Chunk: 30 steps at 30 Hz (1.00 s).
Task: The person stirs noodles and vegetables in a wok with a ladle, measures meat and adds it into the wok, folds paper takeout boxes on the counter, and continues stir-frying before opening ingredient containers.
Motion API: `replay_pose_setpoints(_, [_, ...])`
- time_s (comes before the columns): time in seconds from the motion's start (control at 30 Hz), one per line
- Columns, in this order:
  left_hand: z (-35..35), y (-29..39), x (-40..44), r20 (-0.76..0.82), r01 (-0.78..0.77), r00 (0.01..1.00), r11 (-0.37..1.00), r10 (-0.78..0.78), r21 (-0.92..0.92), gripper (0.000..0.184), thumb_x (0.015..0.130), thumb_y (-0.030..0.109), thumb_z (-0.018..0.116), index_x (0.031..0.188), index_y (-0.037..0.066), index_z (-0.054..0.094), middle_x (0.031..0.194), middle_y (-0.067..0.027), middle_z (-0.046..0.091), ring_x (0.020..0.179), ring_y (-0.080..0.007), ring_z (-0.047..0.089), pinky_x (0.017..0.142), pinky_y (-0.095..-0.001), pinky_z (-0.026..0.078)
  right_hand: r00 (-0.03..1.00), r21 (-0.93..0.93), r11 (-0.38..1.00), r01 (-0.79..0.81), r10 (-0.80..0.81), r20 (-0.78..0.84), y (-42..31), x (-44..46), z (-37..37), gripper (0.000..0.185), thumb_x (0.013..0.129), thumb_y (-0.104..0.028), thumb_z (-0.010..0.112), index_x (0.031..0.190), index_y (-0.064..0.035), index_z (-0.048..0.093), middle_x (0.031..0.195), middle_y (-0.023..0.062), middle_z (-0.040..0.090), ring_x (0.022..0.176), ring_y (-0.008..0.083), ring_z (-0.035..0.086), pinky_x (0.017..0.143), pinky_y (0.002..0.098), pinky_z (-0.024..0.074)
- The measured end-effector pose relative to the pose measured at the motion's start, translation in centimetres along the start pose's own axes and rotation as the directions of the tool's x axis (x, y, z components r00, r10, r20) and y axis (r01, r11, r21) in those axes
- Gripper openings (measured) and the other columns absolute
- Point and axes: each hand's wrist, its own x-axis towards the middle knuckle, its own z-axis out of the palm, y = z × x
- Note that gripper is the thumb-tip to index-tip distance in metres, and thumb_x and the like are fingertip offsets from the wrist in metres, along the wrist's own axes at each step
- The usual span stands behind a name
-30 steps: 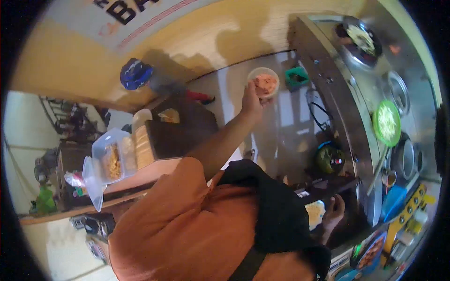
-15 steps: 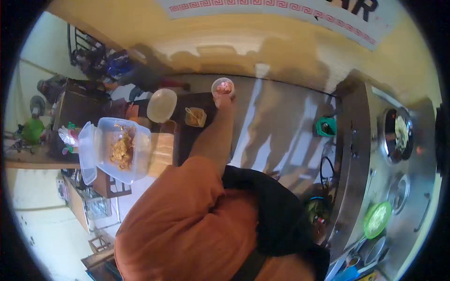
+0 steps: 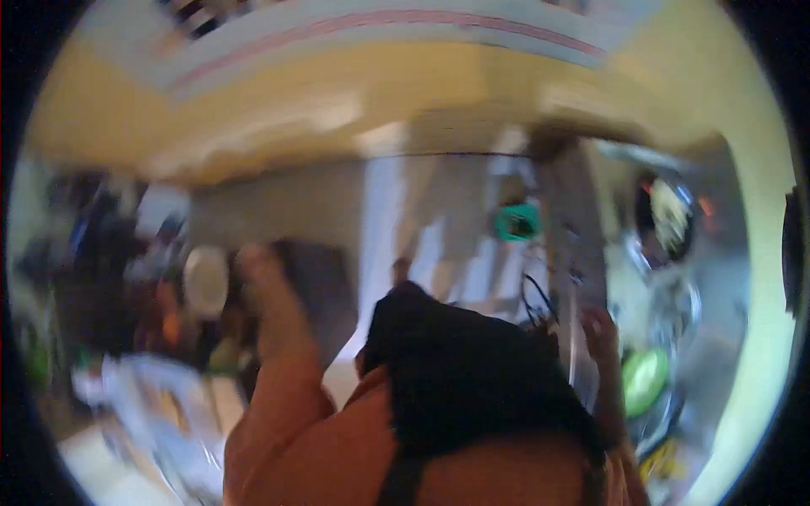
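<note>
Motion smears this view. My left hand (image 3: 260, 263) reaches over the dark tabletop (image 3: 316, 287), just right of a pale oval bowl (image 3: 205, 285). Its fingers are too blurred to read, and I cannot make out anything in it. My right hand (image 3: 599, 333) is by the edge of the cooking counter, close to a green bowl (image 3: 645, 381) with pale contents. The fingers of this hand are blurred too. Below my left forearm, a clear plastic container (image 3: 156, 392) stands beside a light wooden board (image 3: 226, 403).
A dark pan (image 3: 671, 221) with pale food sits on the stove at the right. Near it is a round metal dish (image 3: 675, 312). A green bin (image 3: 517, 222) stands on the floor by the counter. A yellow wall with a banner rises ahead.
My left hand has left the round tub with pink contents and moved left towards the oval bowl. My right hand has come into view by the counter. The camera has turned.
</note>
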Motion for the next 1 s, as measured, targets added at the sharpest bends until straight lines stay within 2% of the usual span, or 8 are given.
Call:
replay_pose_setpoints(0.1, [-0.6, -0.4, -0.8, 0.079, 0.019, 0.997, 0.991, -0.009, -0.136, 0.051, 0.091, 0.047, 0.037, 0.118, 0.010, 0.058, 0.120, -0.0139, 0.057, 0.116, -0.0286, 0.050, 0.102, -0.0346, 0.035, 0.980, -0.096, 0.984, -0.152, 0.138, -0.140, -3.3, 3.4, 0.0, 0.024, 0.082, -0.024, 0.065, 0.098, -0.0056, 0.066, 0.099, 0.0138, 0.065, 0.096, 0.0273, 0.060, 0.085, 0.0366, 0.0456])
replay_pose_setpoints(0.13, [-0.5, -0.9, -1.3, 0.089, 0.036, 0.996, 0.984, -0.021, -0.173, 0.051, 0.091, 0.047, 0.037, 0.119, 0.010, 0.058, 0.120, -0.0141, 0.057, 0.116, -0.0287, 0.050, 0.102, -0.0346, 0.035, 0.966, 0.076, 0.974, -0.212, 0.221, -0.134, -5.5, 3.8, -0.1, 0.026, 0.080, -0.024, 0.066, 0.098, -0.0054, 0.066, 0.098, 0.0139, 0.065, 0.096, 0.0282, 0.060, 0.085, 0.0363, 0.0458])
replay_pose_setpoints(0.3, [-1.8, -3.4, -2.8, 0.147, 0.141, 0.984, 0.949, -0.102, -0.283, 0.052, 0.091, 0.048, 0.036, 0.119, 0.009, 0.058, 0.121, -0.0148, 0.056, 0.117, -0.0293, 0.049, 0.102, -0.0346, 0.034, 0.931, -0.064, 0.995, -0.078, 0.050, -0.361, -6.0, 5.7, 0.6, 0.027, 0.079, -0.022, 0.068, 0.100, -0.0067, 0.064, 0.094, 0.0157, 0.063, 0.089, 0.0302, 0.062, 0.078, 0.0383, 0.0486])
replay_pose_setpoints(0.43, [-3.3, -3.0, -2.1, 0.186, 0.182, 0.974, 0.926, -0.126, -0.330, 0.052, 0.091, 0.048, 0.035, 0.119, 0.009, 0.057, 0.121, -0.0153, 0.056, 0.117, -0.0297, 0.049, 0.102, -0.0346, 0.034, 0.647, -0.060, 0.923, -0.381, 0.220, -0.730, 0.0, 8.3, -5.2, 0.035, 0.076, -0.028, 0.071, 0.098, -0.0013, 0.063, 0.096, 0.0189, 0.062, 0.091, 0.0328, 0.060, 0.081, 0.0389, 0.0476])
replay_pose_setpoints(0.6, [-6.8, 2.3, -0.3, 0.189, 0.079, 0.982, 0.892, 0.007, -0.445, 0.053, 0.092, 0.048, 0.035, 0.120, 0.009, 0.057, 0.122, -0.0160, 0.055, 0.118, -0.0302, 0.048, 0.102, -0.0346, 0.034, 0.594, 0.082, 0.802, -0.591, 0.502, -0.629, 10.8, 12.7, -11.4, 0.065, 0.076, -0.043, 0.067, 0.123, -0.0020, 0.049, 0.103, 0.0263, 0.059, 0.099, 0.0380, 0.057, 0.087, 0.0421, 0.0448])
replay_pose_setpoints(0.73, [-9.4, 11.2, -0.7, 0.256, -0.050, 0.939, 0.828, 0.229, -0.558, 0.054, 0.092, 0.048, 0.034, 0.120, 0.008, 0.057, 0.122, -0.0166, 0.055, 0.118, -0.0306, 0.048, 0.102, -0.0347, 0.033, 0.463, 0.718, 0.472, -0.512, 0.855, -0.232, 14.9, 15.0, -10.9, 0.056, 0.078, -0.029, 0.063, 0.122, 0.0019, 0.047, 0.100, 0.0255, 0.061, 0.095, 0.0322, 0.060, 0.085, 0.0384, 0.0462])
replay_pose_setpoints(0.87, [-12.1, 22.3, -4.6, 0.423, -0.139, 0.788, 0.799, 0.447, -0.585, 0.054, 0.092, 0.049, 0.033, 0.120, 0.008, 0.056, 0.123, -0.0172, 0.054, 0.119, -0.0311, 0.047, 0.103, -0.0347, 0.033, 0.544, 0.158, 0.748, -0.645, 0.595, -0.592, 20.7, 12.6, -10.6, 0.054, 0.079, -0.013, 0.052, 0.130, -0.0040, 0.039, 0.101, 0.0273, 0.060, 0.093, 0.0437, 0.058, 0.082, 0.0490, 0.0455])
replay_pose_setpoints(1.0, [-14.2, 34.3, -9.5, 0.586, -0.252, 0.525, 0.771, 0.617, -0.585, 0.055, 0.092, 0.049, 0.033, 0.120, 0.008, 0.056, 0.124, -0.0177, 0.054, 0.119, -0.0315, 0.047, 0.103, -0.0347, 0.033, 0.603, 0.085, 0.799, -0.595, 0.514, -0.610, 18.9, 8.9, -17.0, 0.051, 0.084, -0.012, 0.049, 0.133, -0.0138, 0.039, 0.100, 0.0277, 0.059, 0.092, 0.0430, 0.058, 0.081, 0.0500, 0.0453])
